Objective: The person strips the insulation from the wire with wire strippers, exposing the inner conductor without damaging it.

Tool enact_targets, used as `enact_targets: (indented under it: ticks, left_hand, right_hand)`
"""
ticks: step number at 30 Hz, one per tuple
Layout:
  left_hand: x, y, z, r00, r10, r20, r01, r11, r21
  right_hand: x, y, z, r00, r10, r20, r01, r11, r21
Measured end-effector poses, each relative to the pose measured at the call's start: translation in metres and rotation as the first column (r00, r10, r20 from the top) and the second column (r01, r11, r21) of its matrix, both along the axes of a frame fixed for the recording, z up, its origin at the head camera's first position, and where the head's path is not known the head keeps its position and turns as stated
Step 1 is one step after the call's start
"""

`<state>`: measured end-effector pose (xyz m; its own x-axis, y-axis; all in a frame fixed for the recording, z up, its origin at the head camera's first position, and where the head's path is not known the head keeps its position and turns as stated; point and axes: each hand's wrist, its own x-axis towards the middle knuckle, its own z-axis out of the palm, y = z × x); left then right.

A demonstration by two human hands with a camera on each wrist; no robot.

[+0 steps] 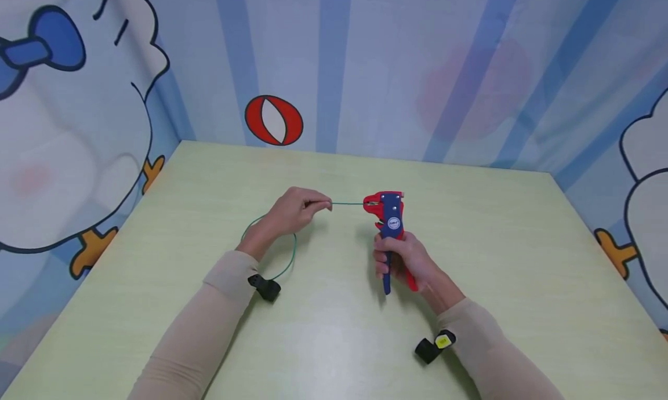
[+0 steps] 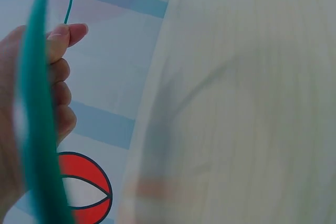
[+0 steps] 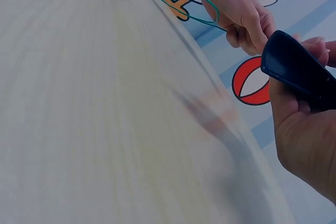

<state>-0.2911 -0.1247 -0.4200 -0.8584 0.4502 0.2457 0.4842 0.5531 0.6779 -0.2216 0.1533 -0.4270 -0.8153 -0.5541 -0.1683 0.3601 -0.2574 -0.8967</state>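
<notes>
My left hand (image 1: 296,210) pinches a thin green wire (image 1: 347,203) between thumb and forefinger, above the table. From that pinch the wire runs straight right into the red jaws of a blue and red wire stripper (image 1: 392,223). The rest of the wire (image 3: 181,11) loops back around the left wrist. My right hand (image 1: 404,258) grips the stripper upright by its handles, with the head at the top. In the left wrist view a blurred stretch of green wire (image 2: 37,108) crosses close in front of the left hand (image 2: 60,82). The wire's tip inside the jaws is hidden.
Both hands are over a pale wood-grain table (image 1: 334,330). A printed curtain (image 1: 386,69) with blue stripes and cartoon figures hangs behind the table's far edge. Dark cameras are strapped to the left wrist (image 1: 266,287) and the right wrist (image 1: 433,346).
</notes>
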Motion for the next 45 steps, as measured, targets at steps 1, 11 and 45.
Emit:
enact_targets:
  ticks: [1, 11, 45]
  left_hand:
    - [0.0, 0.0, 0.0, 1.0, -0.001, 0.003, 0.001, 1.0, 0.002]
    - [0.001, -0.003, -0.001, 1.0, -0.007, 0.007, 0.007, 1.0, 0.009]
    - [-0.002, -0.048, -0.01, 0.996, 0.09, 0.019, -0.087, 0.99, -0.114]
  right_hand:
    - [0.0, -0.001, 0.0, 1.0, -0.008, 0.004, 0.008, 1.0, 0.01]
    - [-0.001, 0.002, 0.0, 1.0, 0.026, -0.017, -0.026, 1.0, 0.009]
    - [-0.016, 0.044, 0.009, 0.996, -0.052, 0.07, 0.057, 0.996, -0.072]
